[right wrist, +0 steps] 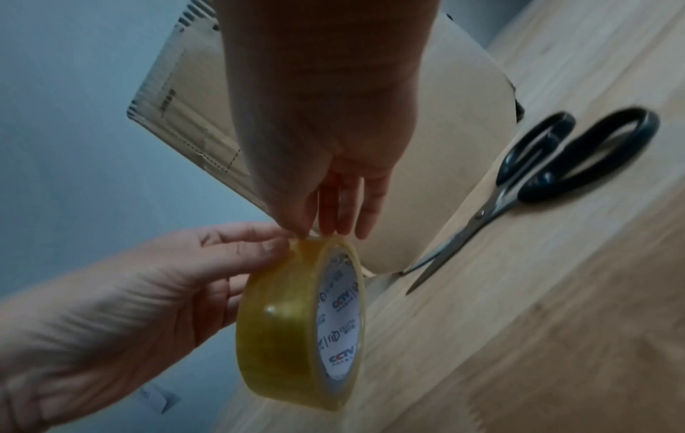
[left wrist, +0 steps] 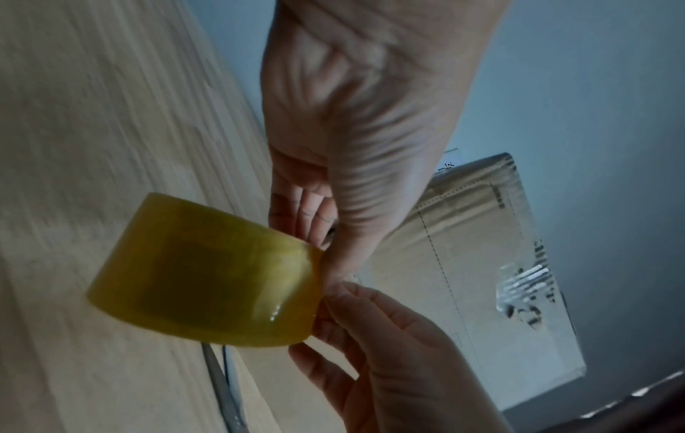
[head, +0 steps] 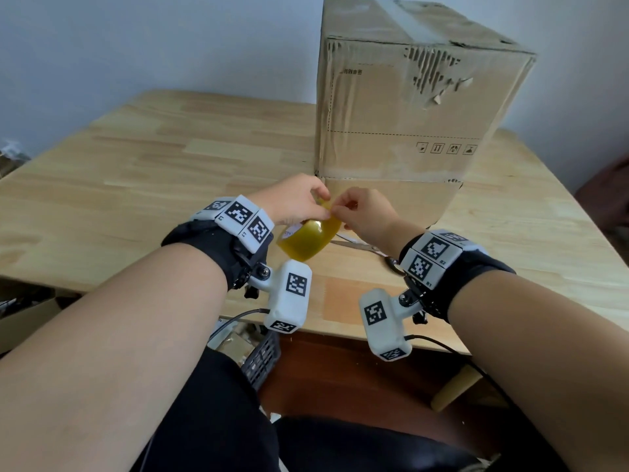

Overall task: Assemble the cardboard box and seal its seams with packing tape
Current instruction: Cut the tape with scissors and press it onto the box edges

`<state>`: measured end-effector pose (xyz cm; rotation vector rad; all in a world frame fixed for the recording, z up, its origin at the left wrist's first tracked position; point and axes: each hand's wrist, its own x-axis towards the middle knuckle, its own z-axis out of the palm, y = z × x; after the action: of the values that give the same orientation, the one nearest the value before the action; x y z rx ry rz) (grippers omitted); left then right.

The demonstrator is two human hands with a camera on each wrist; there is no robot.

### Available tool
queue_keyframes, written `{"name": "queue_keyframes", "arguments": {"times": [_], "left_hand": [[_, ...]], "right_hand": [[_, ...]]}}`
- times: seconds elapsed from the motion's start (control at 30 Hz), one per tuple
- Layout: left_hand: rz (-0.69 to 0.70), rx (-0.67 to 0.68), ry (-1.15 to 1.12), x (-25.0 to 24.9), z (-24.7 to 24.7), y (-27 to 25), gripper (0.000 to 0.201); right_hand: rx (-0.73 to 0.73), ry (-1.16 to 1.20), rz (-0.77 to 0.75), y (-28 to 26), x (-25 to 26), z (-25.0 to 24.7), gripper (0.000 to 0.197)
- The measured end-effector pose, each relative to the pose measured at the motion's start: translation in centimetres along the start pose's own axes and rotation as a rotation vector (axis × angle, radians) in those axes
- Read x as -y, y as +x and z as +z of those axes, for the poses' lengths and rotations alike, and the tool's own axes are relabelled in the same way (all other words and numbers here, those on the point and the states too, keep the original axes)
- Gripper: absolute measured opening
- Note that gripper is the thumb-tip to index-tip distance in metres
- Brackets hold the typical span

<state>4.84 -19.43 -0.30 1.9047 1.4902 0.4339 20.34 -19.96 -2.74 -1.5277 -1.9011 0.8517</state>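
Here, tape roll point(head: 308, 237) on edge, both hands pinching

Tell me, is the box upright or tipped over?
Upright: the box stands tall on the table, its taped end on top.

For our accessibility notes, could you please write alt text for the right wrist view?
Both hands pinch the top rim of a yellowish packing tape roll, left hand and right hand, above a wooden table. Black-handled scissors lie beside a cardboard box.

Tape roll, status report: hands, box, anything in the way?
Both hands, left and right, pinch the tape roll rim. Box upright, bottom flap loose. Scissors lie beside it.
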Motion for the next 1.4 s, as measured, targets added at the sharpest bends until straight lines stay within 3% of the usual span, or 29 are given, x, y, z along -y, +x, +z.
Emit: {"name": "queue_keyframes", "arguments": {"times": [0.2,0.43,0.67,0.77,0.87,0.97,1.07,1.23,1.33,1.4], "left_hand": [[0.002,0.003,-0.228,-2.1,1.1,1.1,0.029],[0.025,-0.016,-0.376,-4.9,2.6,2.1,0.021],[0.039,-0.02,-0.384,-6.7,4.3,3.0,0.011],[0.023,-0.014,-0.385,-6.9,4.4,3.0,0.016],[0.046,0.004,-0.264,-6.6,4.4,3.0,0.023],[0.133,-0.15,0.027,-6.2,4.5,3.4,0.029],[0.251,-0.258,0.066,-6.5,4.4,3.3,0.026],[0.258,-0.346,0.003,-6.9,3.7,3.0,0.017],[0.273,-0.371,0.025,-6.5,3.2,2.9,0.009],[0.285,-0.392,0.029,-5.9,3.1,2.8,0.008]], "right_hand": [[-0.057,-0.274,-0.166,-0.5,-0.3,-2.5,0.015],[-0.057,-0.489,-0.173,-0.8,-1.5,-5.4,0.019],[-0.11,-0.509,-0.114,-1.7,-2.2,-7.4,0.02],[-0.113,-0.492,-0.131,-2.0,-2.0,-7.8,0.019],[-0.064,-0.532,-0.16,-1.9,-1.8,-8.3,0.014],[-0.017,-0.636,-0.21,-1.4,-1.5,-8.8,0.015],[-0.053,-0.679,-0.265,-0.6,-0.9,-9.0,0.016],[-0.171,-0.422,-0.301,-0.7,-1.1,-9.1,0.017],[-0.26,-0.132,-0.296,-1.8,-1.7,-8.1,0.047],[-0.253,0.016,-0.163,-2.1,-2.1,-7.6,0.054]]}}
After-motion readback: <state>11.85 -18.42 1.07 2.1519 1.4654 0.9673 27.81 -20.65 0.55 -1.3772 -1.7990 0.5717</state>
